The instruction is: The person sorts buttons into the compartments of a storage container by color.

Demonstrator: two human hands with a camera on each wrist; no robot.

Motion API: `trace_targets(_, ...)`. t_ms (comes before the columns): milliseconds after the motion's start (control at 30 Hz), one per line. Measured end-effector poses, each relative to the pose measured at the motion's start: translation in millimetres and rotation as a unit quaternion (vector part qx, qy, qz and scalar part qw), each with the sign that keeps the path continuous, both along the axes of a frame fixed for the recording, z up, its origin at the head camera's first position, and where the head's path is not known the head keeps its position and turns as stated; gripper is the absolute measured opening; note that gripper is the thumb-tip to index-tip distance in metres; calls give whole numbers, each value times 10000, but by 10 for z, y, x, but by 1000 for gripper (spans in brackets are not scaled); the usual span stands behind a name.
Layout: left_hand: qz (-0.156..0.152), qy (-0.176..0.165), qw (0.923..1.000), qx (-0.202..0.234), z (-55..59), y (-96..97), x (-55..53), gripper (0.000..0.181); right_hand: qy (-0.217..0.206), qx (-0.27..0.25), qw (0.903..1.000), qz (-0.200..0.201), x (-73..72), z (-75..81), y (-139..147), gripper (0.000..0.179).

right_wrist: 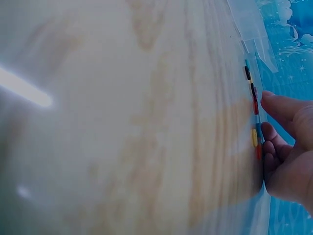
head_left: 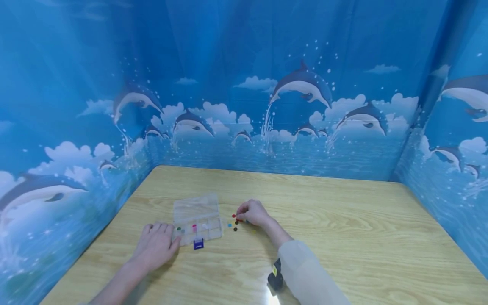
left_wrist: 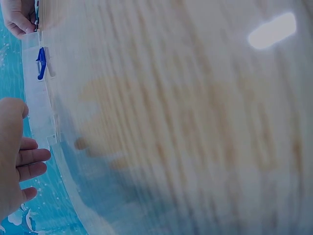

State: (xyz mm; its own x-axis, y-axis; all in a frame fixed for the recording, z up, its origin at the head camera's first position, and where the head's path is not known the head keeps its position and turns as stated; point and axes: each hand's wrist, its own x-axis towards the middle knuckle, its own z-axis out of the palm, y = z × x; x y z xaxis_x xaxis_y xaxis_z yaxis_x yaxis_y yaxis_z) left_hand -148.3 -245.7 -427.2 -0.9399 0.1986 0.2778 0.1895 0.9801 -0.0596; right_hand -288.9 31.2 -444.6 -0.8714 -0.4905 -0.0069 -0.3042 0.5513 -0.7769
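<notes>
Plastic box [head_left: 216, 231] lies open; green piece [head_left: 178, 228], pink piece [head_left: 194, 228] inside.

The head view is evenly lit, with glare [head_left: 273, 299] whitening the table [head_left: 354, 224] on its near side and a soft shadow on it beside the left hand [head_left: 156, 245]. Both wrist views look dimmer, the table's grain blurred, its edge bowed.

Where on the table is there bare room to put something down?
The widest bare patch lies right of the right hand and sleeve, up to the table's right edge. A narrower one lies behind the open box. Discs crowd the gap between box and right hand.
</notes>
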Motion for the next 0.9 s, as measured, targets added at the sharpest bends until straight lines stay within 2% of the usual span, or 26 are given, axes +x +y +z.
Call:
trace_targets(467, -5, -21, 10000, -1, -14, -8, -12, 34, 541, 428, 9973, 254, -4, 29, -9, 6)
trace_targets(900, -44, -35, 10000, 37, -17, -19, -13, 33, 605, 799, 9943, 375, 29, 83, -24, 1)
